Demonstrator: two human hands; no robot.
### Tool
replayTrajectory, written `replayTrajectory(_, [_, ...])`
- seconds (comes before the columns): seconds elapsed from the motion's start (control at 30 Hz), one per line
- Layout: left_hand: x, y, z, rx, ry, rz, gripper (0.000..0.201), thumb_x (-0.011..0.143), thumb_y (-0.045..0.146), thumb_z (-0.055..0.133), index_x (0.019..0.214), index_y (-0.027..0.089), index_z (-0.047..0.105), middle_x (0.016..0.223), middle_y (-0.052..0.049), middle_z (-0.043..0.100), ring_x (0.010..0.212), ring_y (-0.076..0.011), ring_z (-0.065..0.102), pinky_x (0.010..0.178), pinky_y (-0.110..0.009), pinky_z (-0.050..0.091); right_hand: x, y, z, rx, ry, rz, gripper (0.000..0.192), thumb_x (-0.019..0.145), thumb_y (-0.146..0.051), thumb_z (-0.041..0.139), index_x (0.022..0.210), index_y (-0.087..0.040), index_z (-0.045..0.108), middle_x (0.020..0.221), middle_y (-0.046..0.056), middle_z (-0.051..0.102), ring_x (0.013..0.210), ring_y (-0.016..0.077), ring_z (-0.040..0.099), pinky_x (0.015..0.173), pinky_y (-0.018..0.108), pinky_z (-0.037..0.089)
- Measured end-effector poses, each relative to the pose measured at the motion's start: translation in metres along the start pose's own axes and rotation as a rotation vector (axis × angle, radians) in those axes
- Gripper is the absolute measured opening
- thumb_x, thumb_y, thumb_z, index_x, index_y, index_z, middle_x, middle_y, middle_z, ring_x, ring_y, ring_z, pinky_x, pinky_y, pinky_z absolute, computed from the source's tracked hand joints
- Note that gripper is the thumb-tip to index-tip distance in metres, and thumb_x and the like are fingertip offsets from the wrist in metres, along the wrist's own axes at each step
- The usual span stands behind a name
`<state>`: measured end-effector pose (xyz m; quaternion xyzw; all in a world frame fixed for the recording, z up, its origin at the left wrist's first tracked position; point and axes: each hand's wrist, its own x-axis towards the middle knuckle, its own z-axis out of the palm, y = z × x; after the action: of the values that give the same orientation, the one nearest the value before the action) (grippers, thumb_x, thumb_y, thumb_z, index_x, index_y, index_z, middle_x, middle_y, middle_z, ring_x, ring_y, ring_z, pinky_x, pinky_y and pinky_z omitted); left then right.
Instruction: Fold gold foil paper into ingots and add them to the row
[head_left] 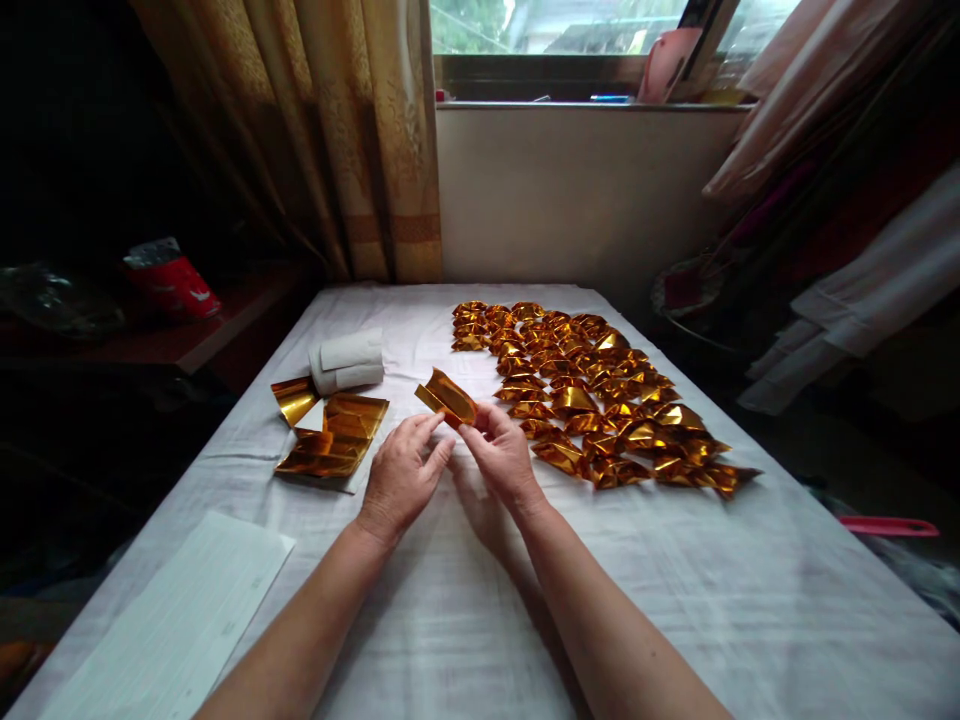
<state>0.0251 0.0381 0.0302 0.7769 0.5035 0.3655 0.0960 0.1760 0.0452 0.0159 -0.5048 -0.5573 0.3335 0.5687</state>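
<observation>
Both hands hold one piece of gold foil paper just above the white-covered table. My left hand pinches its near left end with fingers bent. My right hand grips the right end between thumb and fingertips. The paper is partly folded into a curved, trough-like shape. To the right lie several folded gold foil pieces spread in rows. To the left sits a stack of flat gold foil sheets.
A white roll of paper lies behind the flat sheets. A white printed sheet rests at the near left corner. A curtain and window sill stand beyond the table; a red bag is on a dark shelf at left.
</observation>
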Motion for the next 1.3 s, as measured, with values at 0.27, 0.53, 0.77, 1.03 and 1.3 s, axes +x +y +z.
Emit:
replayTrajectory(0.27, [0.010, -0.006, 0.009, -0.324, -0.111, -0.251, 0.037, 0.085, 0.045, 0.057, 0.108, 0.020, 0.070, 0.100, -0.007, 0.074, 0.082, -0.0193, 0.070, 0.071, -0.028, 0.056, -0.002, 0.007, 0.008, -0.050, -0.050, -0.096, 0.023, 0.077, -0.023, 0.058, 0.096, -0.022, 0.070, 0.089, 0.003, 0.071, 0.088, 0.0181, 0.064, 0.087, 0.034, 0.050])
replayTrajectory(0.53, [0.008, -0.016, 0.014, -0.404, -0.024, -0.442, 0.032, 0.082, 0.043, 0.057, 0.092, 0.018, 0.073, 0.067, -0.001, 0.072, 0.059, -0.0161, 0.068, 0.055, -0.022, 0.050, -0.001, 0.014, 0.009, -0.120, -0.093, -0.166, 0.030, 0.078, -0.017, 0.051, 0.103, -0.022, 0.067, 0.100, 0.005, 0.071, 0.096, 0.0182, 0.065, 0.090, 0.034, 0.051])
replayTrajectory(0.77, [0.011, -0.023, 0.001, -0.330, 0.157, -0.153, 0.023, 0.089, 0.029, 0.052, 0.099, 0.022, 0.072, 0.098, -0.003, 0.076, 0.076, -0.0160, 0.072, 0.070, -0.029, 0.060, 0.010, 0.005, -0.014, -0.324, 0.096, -0.205, 0.061, 0.080, -0.023, 0.059, 0.139, -0.025, 0.044, 0.139, 0.014, 0.048, 0.081, 0.0152, 0.065, 0.064, 0.029, 0.055])
replayTrajectory(1.03, [0.007, -0.036, -0.002, -0.113, 0.127, 0.200, 0.031, 0.085, 0.007, 0.048, 0.104, 0.020, 0.069, 0.109, -0.006, 0.074, 0.102, -0.0170, 0.069, 0.095, -0.033, 0.056, 0.011, 0.010, -0.028, -0.508, -0.119, -0.408, 0.035, 0.079, -0.007, 0.055, 0.104, -0.024, 0.072, 0.109, 0.006, 0.070, 0.101, 0.0195, 0.065, 0.091, 0.033, 0.052])
replayTrajectory(1.3, [-0.016, -0.040, 0.000, -0.084, -0.085, 0.205, 0.020, 0.089, 0.015, 0.054, 0.097, 0.021, 0.072, 0.101, -0.006, 0.075, 0.093, -0.0171, 0.070, 0.085, -0.032, 0.058, 0.005, 0.009, -0.036, -0.832, -0.439, -0.302, 0.017, 0.082, -0.017, 0.066, 0.091, -0.027, 0.077, 0.101, 0.005, 0.074, 0.089, 0.0195, 0.065, 0.080, 0.031, 0.049])
